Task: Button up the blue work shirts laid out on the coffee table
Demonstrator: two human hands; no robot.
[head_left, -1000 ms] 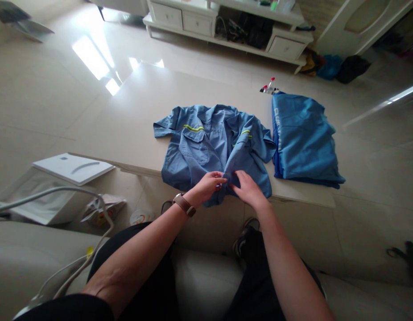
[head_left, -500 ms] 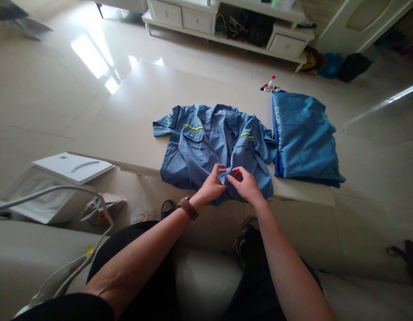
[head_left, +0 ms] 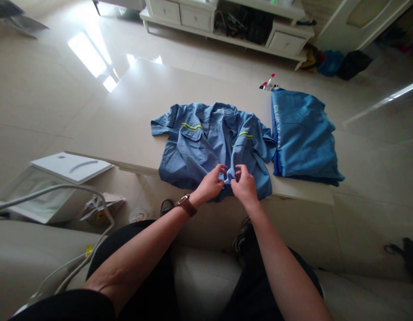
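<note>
A blue short-sleeved work shirt [head_left: 200,142] with yellow-green stripes over its chest pockets lies spread, front up, on a low beige table [head_left: 139,111]. Its hem hangs over the near edge. My left hand [head_left: 211,183], with a brown watch on the wrist, pinches the shirt's front placket near the hem. My right hand [head_left: 244,183] pinches the facing edge of the same placket, and the fingertips of both hands almost touch. What sits between the fingertips is too small to make out.
A folded stack of blue garments [head_left: 303,138] lies on the table right of the shirt, with small red-capped bottles [head_left: 268,84] behind it. A white box [head_left: 71,166] and a bent white tube [head_left: 59,196] stand at the left. A white drawer cabinet [head_left: 226,22] lines the far wall.
Both hands have moved a little up the shirt's front, from the hem toward the chest, and stay pinched on the placket. The shirt's lower front is bunched slightly differently.
</note>
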